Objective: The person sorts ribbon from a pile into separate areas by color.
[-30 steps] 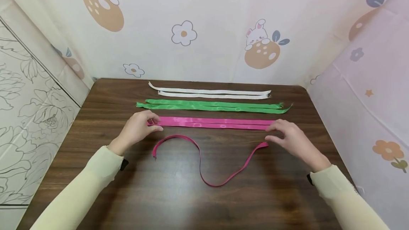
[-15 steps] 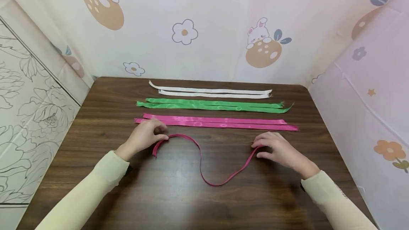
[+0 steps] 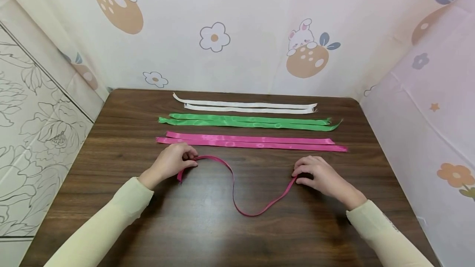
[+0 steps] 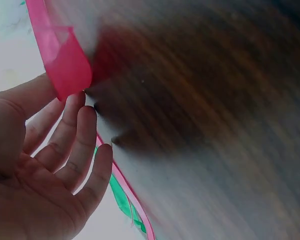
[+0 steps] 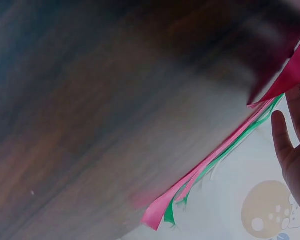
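Observation:
A loose pink ribbon lies in an S-curve on the dark wooden table. My left hand pinches its left end, which arches up off the wood. In the left wrist view the ribbon sits between thumb and forefinger of that hand, the other fingers fairly straight. My right hand holds the ribbon's right end with curled fingers. The right wrist view shows that end rising toward the hand at the frame edge.
Behind the hands three pairs of ribbons lie flat in rows: pink, green, white farthest back. Patterned fabric walls enclose the table at the back and both sides. Bare wood lies between the loose ribbon and the near edge.
Both hands left the ends of the flat pink pair, came toward me, and took hold of the two ends of the loose pink ribbon.

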